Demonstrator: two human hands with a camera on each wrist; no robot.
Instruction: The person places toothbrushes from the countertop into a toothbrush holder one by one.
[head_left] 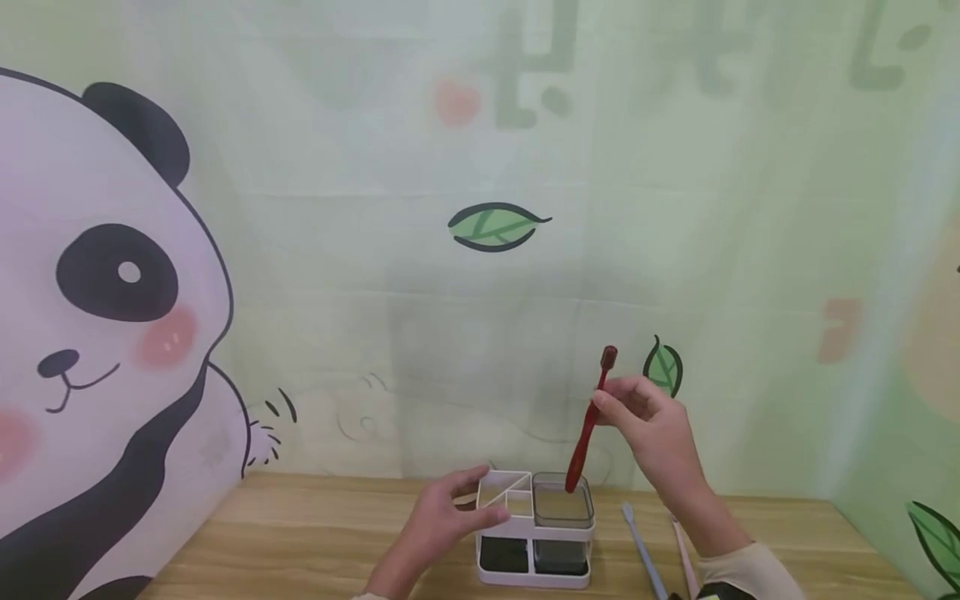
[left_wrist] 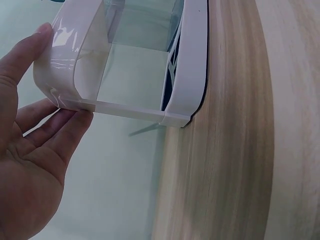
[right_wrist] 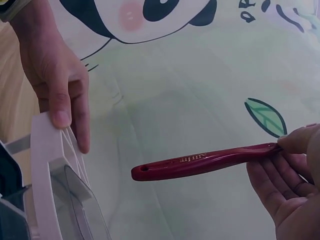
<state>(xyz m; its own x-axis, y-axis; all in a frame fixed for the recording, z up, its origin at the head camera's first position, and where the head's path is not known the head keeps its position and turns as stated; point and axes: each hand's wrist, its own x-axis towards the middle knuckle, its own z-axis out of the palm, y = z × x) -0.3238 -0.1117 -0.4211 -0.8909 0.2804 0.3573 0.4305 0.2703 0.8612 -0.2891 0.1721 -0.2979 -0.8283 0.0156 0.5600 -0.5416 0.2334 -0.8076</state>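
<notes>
My right hand [head_left: 660,437] pinches a dark red toothbrush [head_left: 582,450] near its neck, between thumb and fingers. The brush is tilted, bristle head up, and its handle end hangs over the clear compartment at the right of a white two-tier toothbrush holder [head_left: 519,528]. In the right wrist view the handle [right_wrist: 195,164] shows gold lettering and a small hole at its end. At the holder's upper left, my left hand [head_left: 444,512] grips the divided section, thumb in front. The left wrist view has the left thumb and fingers [left_wrist: 70,132] on the white upper tier.
A blue toothbrush [head_left: 642,550] and a pink toothbrush [head_left: 683,554] lie on the wooden table [head_left: 300,533], right of the holder. Dark pads [head_left: 504,556] line the holder's lower tier. Behind the table hangs a green cloth [head_left: 337,250] printed with a panda and leaves.
</notes>
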